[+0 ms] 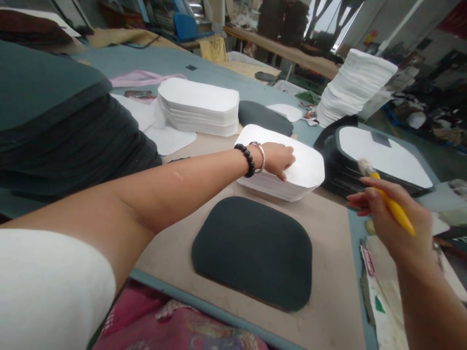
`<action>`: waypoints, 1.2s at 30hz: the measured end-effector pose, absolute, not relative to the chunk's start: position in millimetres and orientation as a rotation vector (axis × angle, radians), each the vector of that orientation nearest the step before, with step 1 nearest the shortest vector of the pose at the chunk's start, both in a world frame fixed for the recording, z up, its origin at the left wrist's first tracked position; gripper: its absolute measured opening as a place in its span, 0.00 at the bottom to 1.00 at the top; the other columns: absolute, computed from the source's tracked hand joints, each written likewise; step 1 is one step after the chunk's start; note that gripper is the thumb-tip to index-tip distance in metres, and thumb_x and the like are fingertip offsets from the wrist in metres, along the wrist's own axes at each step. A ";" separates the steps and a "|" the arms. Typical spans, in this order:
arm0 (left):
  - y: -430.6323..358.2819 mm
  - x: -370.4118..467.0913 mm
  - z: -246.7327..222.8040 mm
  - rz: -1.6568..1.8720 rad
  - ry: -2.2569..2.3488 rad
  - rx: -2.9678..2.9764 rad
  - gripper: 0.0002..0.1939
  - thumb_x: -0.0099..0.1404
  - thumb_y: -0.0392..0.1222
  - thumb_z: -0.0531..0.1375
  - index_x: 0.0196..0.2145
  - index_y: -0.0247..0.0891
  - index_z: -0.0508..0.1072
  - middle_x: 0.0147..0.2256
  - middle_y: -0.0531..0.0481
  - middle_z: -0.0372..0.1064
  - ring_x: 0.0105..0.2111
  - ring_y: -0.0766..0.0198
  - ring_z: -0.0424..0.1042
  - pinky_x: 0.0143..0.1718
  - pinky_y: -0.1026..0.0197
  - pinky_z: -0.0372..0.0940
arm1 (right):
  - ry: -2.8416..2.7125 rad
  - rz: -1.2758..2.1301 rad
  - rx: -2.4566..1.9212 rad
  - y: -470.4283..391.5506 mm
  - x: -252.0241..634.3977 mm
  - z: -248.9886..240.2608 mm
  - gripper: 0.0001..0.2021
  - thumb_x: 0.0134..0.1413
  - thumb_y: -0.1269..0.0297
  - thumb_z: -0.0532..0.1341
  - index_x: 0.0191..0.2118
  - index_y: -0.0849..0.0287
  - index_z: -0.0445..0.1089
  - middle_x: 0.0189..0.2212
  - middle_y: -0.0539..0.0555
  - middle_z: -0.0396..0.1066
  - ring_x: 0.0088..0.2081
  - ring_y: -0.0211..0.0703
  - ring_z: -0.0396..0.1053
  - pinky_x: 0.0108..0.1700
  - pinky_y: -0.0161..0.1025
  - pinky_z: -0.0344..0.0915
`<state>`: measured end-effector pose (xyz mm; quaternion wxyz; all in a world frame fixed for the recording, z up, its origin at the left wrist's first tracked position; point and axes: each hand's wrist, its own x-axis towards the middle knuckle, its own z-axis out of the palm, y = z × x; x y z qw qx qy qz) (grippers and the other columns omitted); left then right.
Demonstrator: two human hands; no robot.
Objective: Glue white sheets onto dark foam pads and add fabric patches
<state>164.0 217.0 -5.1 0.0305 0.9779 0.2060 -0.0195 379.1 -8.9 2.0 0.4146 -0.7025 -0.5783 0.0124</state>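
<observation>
My left hand (278, 158) reaches over the nearer stack of white sheets (308, 167), its fingers bent against the top and its thumb apart near the front edge. No lifted sheet shows in it. My right hand (404, 218) grips a yellow-handled brush (396, 211), held up at the right with its pale bristles toward the stack of dark pieces (339, 167) topped by a white sheet. In front of me a single dark green panel with rounded corners (253, 253) lies flat on the brownish board (332, 272), touched by neither hand.
A tall pile of dark green panels (47, 102) stands at the left. Behind my left hand are another white stack (199, 104) and a dark piece (264, 116). A leaning white pile (353, 87) rises at the back right. A pink-handled tool (368, 260) lies near the right edge.
</observation>
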 end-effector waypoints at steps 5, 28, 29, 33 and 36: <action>220.9 162.1 -7.6 -0.030 0.635 2.971 0.22 0.60 0.55 0.69 0.47 0.41 0.78 0.55 0.43 0.70 0.49 0.51 0.70 0.47 0.56 0.62 | -1.628 0.005 -1.766 0.6 387.0 -15.8 0.14 0.70 0.52 0.57 0.51 0.53 0.71 0.35 0.51 0.78 0.29 0.42 0.75 0.36 0.41 0.74; 239.0 147.2 8.6 0.264 0.763 1.722 0.51 0.60 0.79 0.52 0.61 0.31 0.68 0.54 0.29 0.72 0.49 0.43 0.75 0.45 0.52 0.70 | -1.375 0.313 -1.189 126.7 346.2 -30.8 0.13 0.63 0.60 0.60 0.47 0.50 0.54 0.38 0.45 0.68 0.44 0.45 0.80 0.44 0.44 0.78; 240.6 146.9 6.0 0.307 0.776 1.634 0.50 0.59 0.78 0.55 0.60 0.30 0.68 0.53 0.28 0.72 0.48 0.42 0.76 0.44 0.51 0.71 | -1.377 0.353 -1.165 130.8 338.6 -28.9 0.13 0.63 0.60 0.60 0.46 0.50 0.54 0.37 0.44 0.68 0.44 0.45 0.80 0.44 0.45 0.78; 242.9 142.5 -7.1 0.467 0.744 1.417 0.25 0.60 0.52 0.67 0.47 0.29 0.74 0.44 0.32 0.75 0.45 0.45 0.77 0.45 0.46 0.72 | -1.358 0.473 -1.088 142.6 319.4 -26.7 0.14 0.62 0.60 0.60 0.47 0.49 0.52 0.37 0.44 0.67 0.44 0.45 0.80 0.44 0.49 0.78; 243.2 131.6 -7.7 0.577 0.725 1.271 0.13 0.55 0.34 0.65 0.40 0.30 0.74 0.40 0.36 0.76 0.44 0.47 0.77 0.47 0.43 0.73 | -1.359 0.439 -1.143 144.0 320.1 -31.6 0.15 0.63 0.56 0.59 0.47 0.48 0.51 0.37 0.44 0.65 0.43 0.46 0.79 0.42 0.48 0.78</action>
